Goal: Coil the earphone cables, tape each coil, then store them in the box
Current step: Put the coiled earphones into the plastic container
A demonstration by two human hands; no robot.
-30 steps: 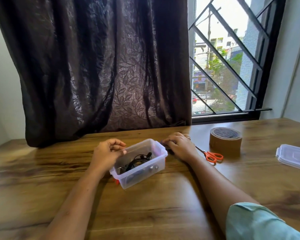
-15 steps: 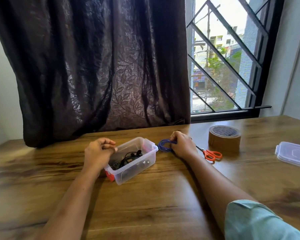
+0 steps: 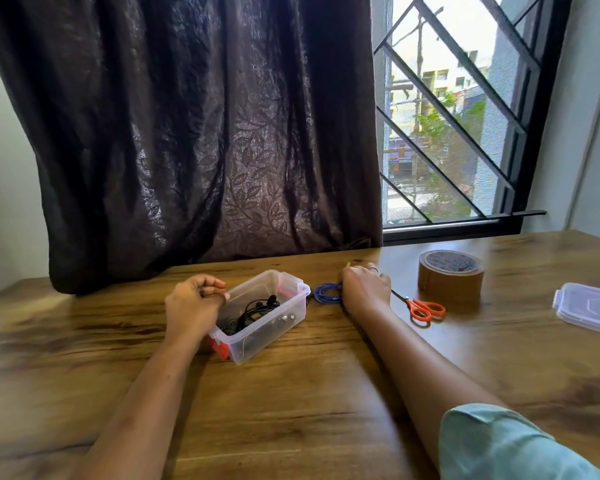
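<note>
A clear plastic box [image 3: 288,294] sits on the wooden table with black earphone cables [image 3: 253,311] inside it. My left hand [image 3: 194,304] grips the box's near-left rim with curled fingers. Just right of the box lies a blue coiled earphone cable [image 3: 326,292]. My right hand [image 3: 366,289] holds that coil at its right side, fingers curled over it and hiding part of it.
Orange-handled scissors [image 3: 423,308] lie right of my right hand. A roll of brown tape [image 3: 449,275] stands behind them. The box's clear lid [image 3: 589,308] rests at the table's right edge. A dark curtain and a barred window are behind the table.
The box has slid left with my left hand, uncovering the blue coil beside it. My right hand has stayed on the coil.
</note>
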